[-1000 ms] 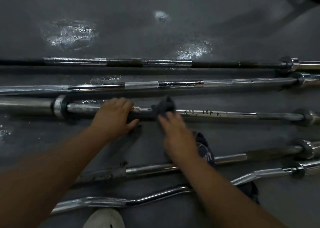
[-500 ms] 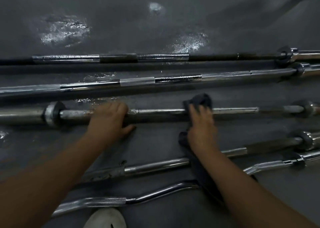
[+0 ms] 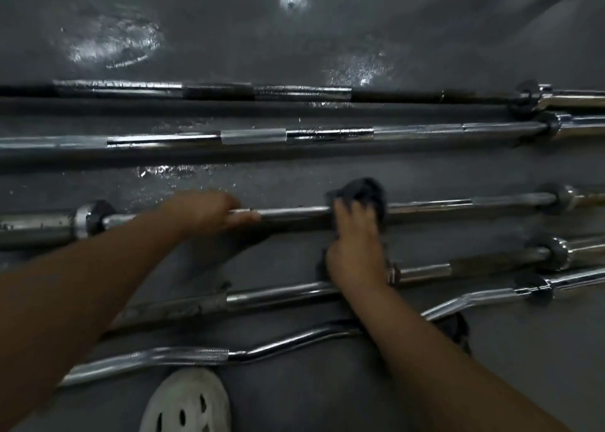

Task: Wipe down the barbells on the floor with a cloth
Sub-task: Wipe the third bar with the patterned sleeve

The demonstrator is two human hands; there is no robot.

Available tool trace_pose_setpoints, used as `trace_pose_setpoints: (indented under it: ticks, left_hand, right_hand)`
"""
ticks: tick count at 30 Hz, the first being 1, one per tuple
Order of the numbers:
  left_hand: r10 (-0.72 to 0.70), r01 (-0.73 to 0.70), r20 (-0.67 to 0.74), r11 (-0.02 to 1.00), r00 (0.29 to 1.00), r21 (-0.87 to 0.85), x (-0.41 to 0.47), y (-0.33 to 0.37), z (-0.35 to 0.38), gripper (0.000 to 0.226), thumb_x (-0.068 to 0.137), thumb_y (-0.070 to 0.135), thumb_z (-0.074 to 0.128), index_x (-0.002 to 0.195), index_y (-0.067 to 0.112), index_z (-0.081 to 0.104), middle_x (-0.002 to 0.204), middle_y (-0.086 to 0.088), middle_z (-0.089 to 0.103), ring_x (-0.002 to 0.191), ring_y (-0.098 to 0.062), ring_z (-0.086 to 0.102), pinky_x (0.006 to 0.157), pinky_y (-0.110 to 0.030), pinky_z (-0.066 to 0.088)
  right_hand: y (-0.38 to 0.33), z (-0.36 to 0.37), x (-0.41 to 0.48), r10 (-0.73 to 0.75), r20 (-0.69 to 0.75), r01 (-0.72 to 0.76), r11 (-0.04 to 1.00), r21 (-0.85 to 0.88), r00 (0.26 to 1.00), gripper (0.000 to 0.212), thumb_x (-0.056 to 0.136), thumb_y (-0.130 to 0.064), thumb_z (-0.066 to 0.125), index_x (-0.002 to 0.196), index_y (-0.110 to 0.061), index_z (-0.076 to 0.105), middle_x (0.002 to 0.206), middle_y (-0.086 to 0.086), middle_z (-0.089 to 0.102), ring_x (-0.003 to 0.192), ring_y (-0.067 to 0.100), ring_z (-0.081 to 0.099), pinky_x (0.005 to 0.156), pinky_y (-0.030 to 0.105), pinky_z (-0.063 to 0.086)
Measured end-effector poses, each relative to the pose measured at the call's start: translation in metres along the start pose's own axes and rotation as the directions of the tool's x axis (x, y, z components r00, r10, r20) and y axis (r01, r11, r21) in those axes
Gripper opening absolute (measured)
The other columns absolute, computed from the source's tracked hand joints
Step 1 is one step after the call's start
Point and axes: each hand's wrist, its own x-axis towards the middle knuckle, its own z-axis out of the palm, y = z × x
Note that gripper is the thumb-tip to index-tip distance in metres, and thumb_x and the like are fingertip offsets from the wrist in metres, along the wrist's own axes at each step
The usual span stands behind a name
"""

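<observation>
The middle barbell (image 3: 294,217) is lying on the wet grey floor (image 3: 294,38), with other bars running parallel on either side of it. The left hand (image 3: 209,212) is gripping its shaft, fingers curled over the top. A little further right, the right hand (image 3: 357,235) is clutching a dark cloth (image 3: 363,190) bunched around the same shaft. A white shoe (image 3: 186,402) is showing at the bottom edge.

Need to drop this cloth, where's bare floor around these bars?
Widest bare floor lies beyond the farthest barbell, with wet patches. A strip runs between the second barbell and the third barbell. Crowded near you: fourth barbell, curl bar, white shoe.
</observation>
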Motion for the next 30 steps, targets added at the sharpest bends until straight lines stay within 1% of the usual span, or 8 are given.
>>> trace_pose_setpoints:
  ticks: [4,9,15,18,20,25,27,30]
  left_hand:
    - [-0.020,0.090,-0.446,0.986,0.895,0.137,-0.022,0.011,0.027,0.068,0.088,0.077,0.013,0.089,0.024,0.056,0.088,-0.007,0.069,0.081,-0.029,0.065,0.064,-0.033,0.046]
    - [-0.147,0.147,0.006,0.986,0.989,-0.084,0.001,0.010,0.007,0.082,0.090,0.077,0.012,0.100,0.018,0.068,0.107,-0.010,0.068,0.099,-0.027,0.064,0.082,-0.035,0.045]
    - [-0.154,0.140,-0.253,0.987,0.955,-0.075,-0.025,0.023,0.024,0.070,0.098,0.065,0.008,0.098,0.021,0.063,0.101,-0.011,0.071,0.093,-0.031,0.066,0.080,-0.037,0.049]
    - [-0.212,0.212,0.019,0.959,0.977,-0.190,0.002,0.018,0.010,0.068,0.101,0.060,0.018,0.115,0.013,0.065,0.125,-0.019,0.062,0.116,-0.034,0.059,0.094,-0.039,0.043]
    - [-0.219,0.224,-0.215,0.975,0.952,0.001,-0.011,0.030,0.018,0.061,0.104,0.056,0.019,0.102,0.018,0.067,0.107,-0.015,0.069,0.101,-0.033,0.065,0.077,-0.037,0.044]
    - [-0.168,0.151,-0.110,0.977,0.980,-0.152,-0.014,0.030,0.020,0.062,0.103,0.053,0.014,0.097,0.017,0.064,0.106,-0.016,0.069,0.097,-0.031,0.066,0.084,-0.036,0.048]
    - [-0.199,0.206,0.055,0.947,0.979,-0.246,0.004,0.022,0.008,0.063,0.104,0.052,0.016,0.108,0.013,0.065,0.118,-0.018,0.065,0.108,-0.032,0.061,0.091,-0.035,0.043]
    - [-0.198,0.198,-0.321,0.980,0.926,-0.034,-0.023,0.036,0.026,0.061,0.104,0.052,0.015,0.089,0.018,0.063,0.092,-0.012,0.069,0.086,-0.033,0.065,0.075,-0.037,0.047]
  right_hand:
    - [-0.025,0.005,0.000,-0.396,0.118,0.400,0.916,-0.011,0.911,0.074,0.081,-0.001,0.053,0.150,-0.023,0.037,0.154,0.006,0.033,0.148,0.031,0.021,0.111,0.044,0.040]
    - [0.025,-0.007,0.006,0.110,-0.088,-0.106,0.993,0.052,0.990,0.074,0.076,-0.004,0.050,0.149,-0.017,0.042,0.154,0.010,0.034,0.146,0.034,0.022,0.117,0.045,0.029]
    - [-0.001,-0.008,0.000,-0.319,0.096,0.312,0.947,0.081,0.943,0.077,0.075,-0.006,0.056,0.147,-0.030,0.042,0.152,0.004,0.038,0.145,0.029,0.026,0.112,0.038,0.034]
    - [0.048,-0.013,0.006,0.017,-0.082,-0.013,0.999,0.050,0.997,0.071,0.076,-0.016,0.061,0.145,-0.020,0.046,0.148,0.011,0.042,0.141,0.036,0.031,0.116,0.036,0.025]
    - [0.020,-0.002,0.001,0.112,-0.079,-0.116,0.993,-0.039,0.991,0.072,0.079,-0.017,0.055,0.149,-0.018,0.039,0.152,0.011,0.035,0.145,0.038,0.021,0.119,0.044,0.025]
    - [-0.055,0.023,-0.020,-0.445,0.188,0.437,0.895,0.083,0.876,0.077,0.084,-0.003,0.052,0.152,-0.030,0.028,0.157,0.000,0.026,0.150,0.027,0.014,0.104,0.046,0.046]
    - [-0.015,0.012,-0.005,-0.385,0.183,0.386,0.922,0.032,0.905,0.078,0.082,-0.007,0.056,0.151,-0.034,0.032,0.154,0.000,0.030,0.146,0.025,0.024,0.107,0.046,0.043]
    - [0.040,-0.008,0.002,0.044,-0.041,-0.042,0.998,0.056,0.998,0.072,0.080,-0.014,0.058,0.149,-0.024,0.039,0.151,0.007,0.035,0.142,0.031,0.028,0.110,0.049,0.037]
